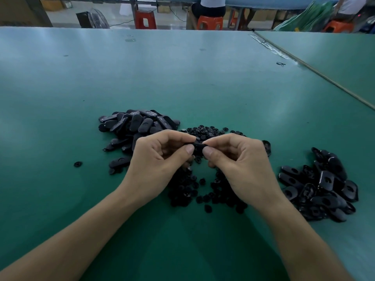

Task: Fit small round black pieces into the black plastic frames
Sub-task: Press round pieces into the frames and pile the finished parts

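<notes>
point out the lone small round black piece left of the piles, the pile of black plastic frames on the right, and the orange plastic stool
lone small round black piece point(78, 164), head view, its centre
right pile of black plastic frames point(320, 185), head view, middle of the heap
orange plastic stool point(210, 22), head view, its seat front

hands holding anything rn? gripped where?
Yes: both hands, left and right, pinch one small black plastic frame by its opposite ends, thumbs and fingertips, above the green table.

Both forearms are bare to the frame's edge (no sleeves showing), left hand point(160, 159) and right hand point(233, 161) ungloved.
</notes>
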Demonstrator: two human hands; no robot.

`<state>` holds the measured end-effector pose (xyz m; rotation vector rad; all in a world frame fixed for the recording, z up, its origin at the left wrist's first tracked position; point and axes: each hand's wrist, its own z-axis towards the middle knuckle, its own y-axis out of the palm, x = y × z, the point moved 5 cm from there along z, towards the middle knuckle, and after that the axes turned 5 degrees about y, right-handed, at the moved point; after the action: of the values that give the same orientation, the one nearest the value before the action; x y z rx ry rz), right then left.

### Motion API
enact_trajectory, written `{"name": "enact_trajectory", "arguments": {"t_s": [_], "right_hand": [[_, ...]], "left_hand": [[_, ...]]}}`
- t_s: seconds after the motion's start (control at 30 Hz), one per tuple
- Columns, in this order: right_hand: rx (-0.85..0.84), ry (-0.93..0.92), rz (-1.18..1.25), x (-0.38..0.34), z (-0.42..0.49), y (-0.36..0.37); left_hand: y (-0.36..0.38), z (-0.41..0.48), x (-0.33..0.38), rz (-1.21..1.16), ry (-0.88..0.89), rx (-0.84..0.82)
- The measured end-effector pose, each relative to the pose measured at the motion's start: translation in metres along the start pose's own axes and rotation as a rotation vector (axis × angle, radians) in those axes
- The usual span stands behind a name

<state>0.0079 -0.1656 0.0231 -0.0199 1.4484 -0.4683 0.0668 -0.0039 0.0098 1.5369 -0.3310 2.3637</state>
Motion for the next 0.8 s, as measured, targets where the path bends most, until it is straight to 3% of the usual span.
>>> {"name": "enact_trajectory", "arguments": {"t_s": [0.1, 0.2, 0.47, 0.8], "right_hand": [[0.115, 0.006, -0.079, 0.005, 0.001, -0.008], [0.240, -0.011, -0.355, 0.007, 0.002, -0.020], [0.070, 0.003, -0.667, 0.005, -0.003, -0.008], [0.070, 0.005, -0.790, 0.009, 0.000, 0.001]], "left_hand": [[-0.001, 0.001, -0.001, -0.028, -0.012, 0.029], [-0.003, 0.002, -0.002, -0.059, -0.023, 0.060], [-0.004, 0.002, -0.004, -0.067, -0.037, 0.082], [-0.005, 0.002, -0.005, -0.045, -0.045, 0.092]]}}
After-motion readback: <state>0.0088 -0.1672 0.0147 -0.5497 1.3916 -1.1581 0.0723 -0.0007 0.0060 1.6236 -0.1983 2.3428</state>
